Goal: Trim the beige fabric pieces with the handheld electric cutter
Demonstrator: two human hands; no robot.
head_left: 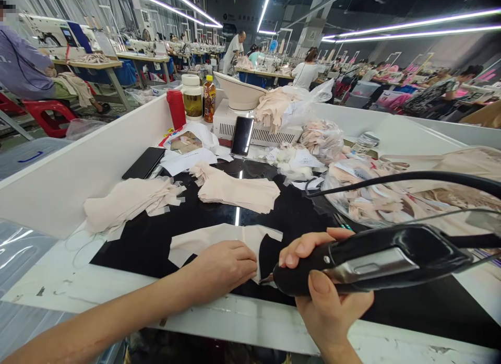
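From the head camera, the right hand (pixel 326 280) is closed around a black handheld tool with a silver metal strip (pixel 371 265), its fingers over the top and its thumb along the near side; the tool's narrow tip points left, at the right end of a flat, pale beige fabric piece (pixel 223 236). The left hand (pixel 227 267) lies palm down on that piece, fingers together and slightly curled, pressing it rather than gripping. The piece lies on a glossy black sheet (pixel 297 233), near the front edge of the white bench (pixel 242 314). Farther back on the sheet is a layered stack of beige fabric pieces (pixel 238 189), and a looser beige pile (pixel 129 202) lies over the sheet's left edge. Behind that pile, by the bench's left wall, is a flat black rectangular object (pixel 144 163). Toward the back edge, a dark-screened phone (pixel 242 136) leans upright against a white slotted box (pixel 225 126). Along the right side is a clear plastic bag of beige pieces (pixel 364 191), behind the tool's black cable (pixel 410 177).
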